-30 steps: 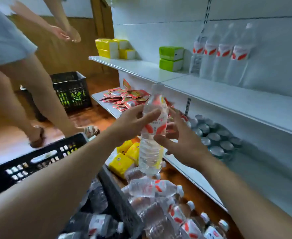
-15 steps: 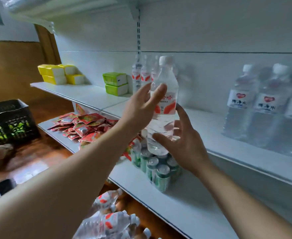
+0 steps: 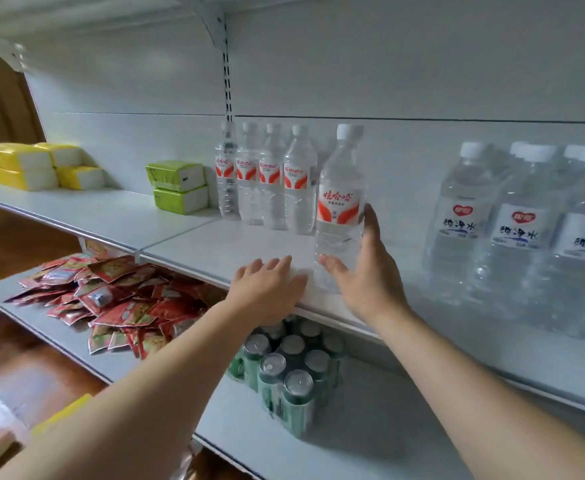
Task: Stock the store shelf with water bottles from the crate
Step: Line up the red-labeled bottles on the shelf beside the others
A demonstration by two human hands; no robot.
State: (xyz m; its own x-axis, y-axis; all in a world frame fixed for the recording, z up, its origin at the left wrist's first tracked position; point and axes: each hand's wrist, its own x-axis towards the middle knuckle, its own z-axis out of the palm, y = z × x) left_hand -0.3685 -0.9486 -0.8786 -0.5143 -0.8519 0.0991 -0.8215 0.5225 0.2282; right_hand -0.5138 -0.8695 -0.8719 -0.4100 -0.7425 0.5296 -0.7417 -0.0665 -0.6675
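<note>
While the right hand point(image 3: 370, 285) cups the water bottle point(image 3: 340, 209) upright on the white shelf point(image 3: 215, 244) at frame centre, thumb and fingers curved around its lower body, the left hand point(image 3: 267, 289) lies flat on the shelf edge just beside it, fingers straight. Behind to the upper left stands a row of four matching bottles point(image 3: 267, 181); green tissue packs point(image 3: 177, 185) sit further left. Larger bottles point(image 3: 519, 223) crowd the right. Below, red snack packets point(image 3: 111, 299) and green cans point(image 3: 284, 372) fill the lower shelf.

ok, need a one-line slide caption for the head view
Right hand sets a water bottle upright on the shelf; left hand rests flat beside it.
</note>
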